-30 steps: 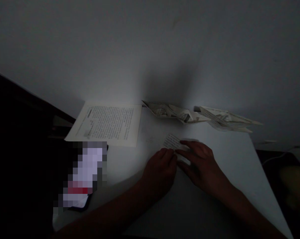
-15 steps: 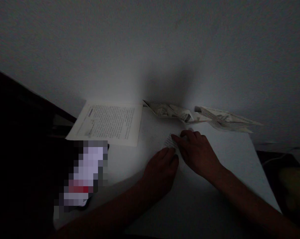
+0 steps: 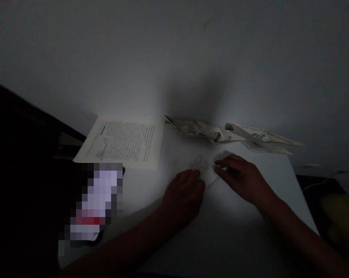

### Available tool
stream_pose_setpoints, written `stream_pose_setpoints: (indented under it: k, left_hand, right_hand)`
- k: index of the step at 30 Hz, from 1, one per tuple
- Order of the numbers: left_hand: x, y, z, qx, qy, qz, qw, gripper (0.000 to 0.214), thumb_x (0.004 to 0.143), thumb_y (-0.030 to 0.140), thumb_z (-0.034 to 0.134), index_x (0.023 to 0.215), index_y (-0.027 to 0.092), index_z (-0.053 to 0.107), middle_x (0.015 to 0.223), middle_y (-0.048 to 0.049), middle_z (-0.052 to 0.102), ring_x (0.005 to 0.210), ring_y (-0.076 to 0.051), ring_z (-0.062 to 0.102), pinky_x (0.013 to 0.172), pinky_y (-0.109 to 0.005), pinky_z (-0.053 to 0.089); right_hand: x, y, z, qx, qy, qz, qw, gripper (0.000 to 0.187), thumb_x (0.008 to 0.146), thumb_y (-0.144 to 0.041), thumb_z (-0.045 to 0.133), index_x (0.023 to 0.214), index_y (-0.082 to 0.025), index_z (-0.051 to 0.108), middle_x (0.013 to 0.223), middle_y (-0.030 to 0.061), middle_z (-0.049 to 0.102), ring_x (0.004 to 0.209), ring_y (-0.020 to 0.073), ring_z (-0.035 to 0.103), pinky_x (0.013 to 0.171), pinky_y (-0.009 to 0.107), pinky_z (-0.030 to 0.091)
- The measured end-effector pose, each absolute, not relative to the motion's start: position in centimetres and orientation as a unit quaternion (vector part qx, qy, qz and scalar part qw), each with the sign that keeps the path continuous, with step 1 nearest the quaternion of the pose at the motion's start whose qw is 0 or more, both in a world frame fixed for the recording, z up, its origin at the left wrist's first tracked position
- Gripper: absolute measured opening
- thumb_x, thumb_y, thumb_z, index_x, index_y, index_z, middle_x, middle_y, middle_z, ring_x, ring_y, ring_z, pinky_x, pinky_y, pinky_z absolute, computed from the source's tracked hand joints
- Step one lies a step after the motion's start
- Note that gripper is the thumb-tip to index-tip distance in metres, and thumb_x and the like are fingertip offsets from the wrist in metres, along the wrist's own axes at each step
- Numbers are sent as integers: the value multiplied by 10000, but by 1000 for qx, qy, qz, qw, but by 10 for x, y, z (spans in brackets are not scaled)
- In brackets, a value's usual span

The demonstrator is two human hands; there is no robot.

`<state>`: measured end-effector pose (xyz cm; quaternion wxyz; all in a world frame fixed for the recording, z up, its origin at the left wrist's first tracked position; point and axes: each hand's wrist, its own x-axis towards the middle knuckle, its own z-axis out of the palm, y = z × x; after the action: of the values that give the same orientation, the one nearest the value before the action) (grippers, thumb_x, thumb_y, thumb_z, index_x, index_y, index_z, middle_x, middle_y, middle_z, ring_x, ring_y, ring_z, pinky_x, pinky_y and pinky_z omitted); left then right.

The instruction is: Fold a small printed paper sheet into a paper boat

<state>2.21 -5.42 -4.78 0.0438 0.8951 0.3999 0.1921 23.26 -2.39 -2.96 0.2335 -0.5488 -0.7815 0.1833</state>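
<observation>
A small folded sheet of printed paper (image 3: 199, 165) lies on the white tabletop in front of me. My left hand (image 3: 184, 193) is at its near left edge, fingers curled and pressed onto it, holding it down. To the right of the paper, my right hand (image 3: 239, 173) is just off it, with a gap between the thumb and fingers and nothing visible in them. Dim light hides the undersides of both hands and part of the paper.
Folded paper boats (image 3: 203, 131) made of printed pages stand along the wall, one more boat (image 3: 264, 137) at the right. A stack of printed pages (image 3: 121, 143) lies at the back left. A pixelated phone (image 3: 96, 204) is at the left edge of the white table (image 3: 281, 185).
My right hand has moved right, away from the folded paper, and its fingers have parted. More of the printed paper shows. My left hand stays on it, shifted slightly left in view.
</observation>
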Motion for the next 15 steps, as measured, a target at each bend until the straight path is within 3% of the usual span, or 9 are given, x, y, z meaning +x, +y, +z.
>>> stream_pose_setpoints:
  k: [7,15]
  left_hand:
    - [23,-56,-56,888,414,196,42,161,897,237,507,995,125,567,1170,-126,576,1083,-266,535,926,-404,488]
    - [23,-56,-56,890,413,189,38,142,894,247,511,955,130,562,1170,-131,571,1083,-268,535,918,-406,494]
  right_hand:
    - [239,-41,-41,-575,-753,168,272,87,807,-286,666,761,-226,710,779,22,701,757,193,636,741,354,510]
    - [225,-24,-37,-622,-730,165,229,115,796,-306,657,774,-230,741,793,29,729,739,202,674,700,343,523]
